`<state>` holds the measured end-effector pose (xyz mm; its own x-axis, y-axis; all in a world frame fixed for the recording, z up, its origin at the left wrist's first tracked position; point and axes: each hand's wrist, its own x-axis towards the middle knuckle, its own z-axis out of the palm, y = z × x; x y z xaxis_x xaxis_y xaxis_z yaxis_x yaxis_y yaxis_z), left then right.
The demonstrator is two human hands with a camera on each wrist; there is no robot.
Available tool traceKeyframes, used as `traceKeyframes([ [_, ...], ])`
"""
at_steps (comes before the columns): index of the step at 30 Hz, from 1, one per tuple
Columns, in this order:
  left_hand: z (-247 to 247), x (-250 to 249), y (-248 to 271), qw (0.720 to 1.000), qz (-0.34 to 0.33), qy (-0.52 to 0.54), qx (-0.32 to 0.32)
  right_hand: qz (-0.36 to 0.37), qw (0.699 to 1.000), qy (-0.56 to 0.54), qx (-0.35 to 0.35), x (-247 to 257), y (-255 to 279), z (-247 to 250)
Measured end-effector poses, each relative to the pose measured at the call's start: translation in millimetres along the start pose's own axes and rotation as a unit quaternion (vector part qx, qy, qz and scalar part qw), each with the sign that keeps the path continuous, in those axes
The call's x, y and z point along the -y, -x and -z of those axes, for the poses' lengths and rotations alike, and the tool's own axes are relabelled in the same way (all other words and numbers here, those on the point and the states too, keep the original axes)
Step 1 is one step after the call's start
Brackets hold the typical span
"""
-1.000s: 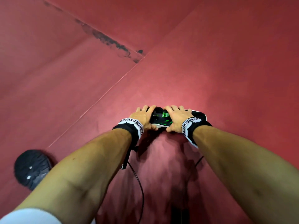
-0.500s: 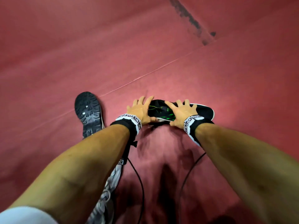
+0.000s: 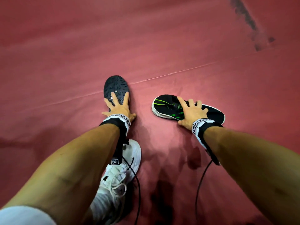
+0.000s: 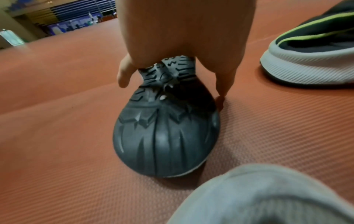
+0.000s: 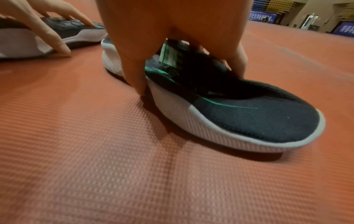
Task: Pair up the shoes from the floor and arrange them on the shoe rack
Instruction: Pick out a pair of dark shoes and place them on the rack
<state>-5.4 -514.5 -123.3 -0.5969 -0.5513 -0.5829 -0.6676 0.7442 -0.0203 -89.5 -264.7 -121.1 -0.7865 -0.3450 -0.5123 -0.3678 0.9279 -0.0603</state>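
A black shoe with green stripes (image 3: 164, 104) and a white sole stands upright on the red floor; it also shows in the right wrist view (image 5: 258, 121) and at the right edge of the left wrist view (image 4: 310, 45). My right hand (image 3: 191, 111) (image 5: 189, 75) grips it across the middle, thumb down the near side, fingers over the far side. To its left a dark shoe (image 3: 116, 86) (image 4: 164, 136) (image 5: 76, 30) lies upside down, tread up. My left hand (image 3: 118, 104) (image 4: 172, 84) (image 5: 63, 30) rests on that sole with fingers spread, thumb touching its side.
My foot in a white sneaker (image 3: 120, 176) stands just behind the upturned shoe, under my left forearm. Black cables (image 3: 199, 181) hang from both wrists. The red mat floor (image 3: 65, 54) runs out all around, with a dark scuff (image 3: 248, 21) at the far right. No shoe rack shows.
My left hand has let go of the black-and-green shoe and moved left onto the upturned dark shoe. The right hand stays on the green-striped shoe. The head view has swung left.
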Motion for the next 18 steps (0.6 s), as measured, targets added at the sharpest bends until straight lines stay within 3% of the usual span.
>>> traceKeyframes([
  [4, -2.2, 5.8, -1.6, 0.998, 0.011, 0.058, -0.004, -0.003, 1.0, -0.013, 0.007, -2.1, -0.4, -2.8],
  [11, 2.4, -11.4, 9.1, 0.998, -0.014, 0.038, -0.046, 0.005, 1.0, -0.013, 0.009, -9.1, 3.2, 4.7],
  [18, 12.6, -67.0, 22.5, 0.991, -0.112, -0.05, -0.048, -0.032, 0.999, -0.022, 0.022, -57.2, 22.4, 2.5],
])
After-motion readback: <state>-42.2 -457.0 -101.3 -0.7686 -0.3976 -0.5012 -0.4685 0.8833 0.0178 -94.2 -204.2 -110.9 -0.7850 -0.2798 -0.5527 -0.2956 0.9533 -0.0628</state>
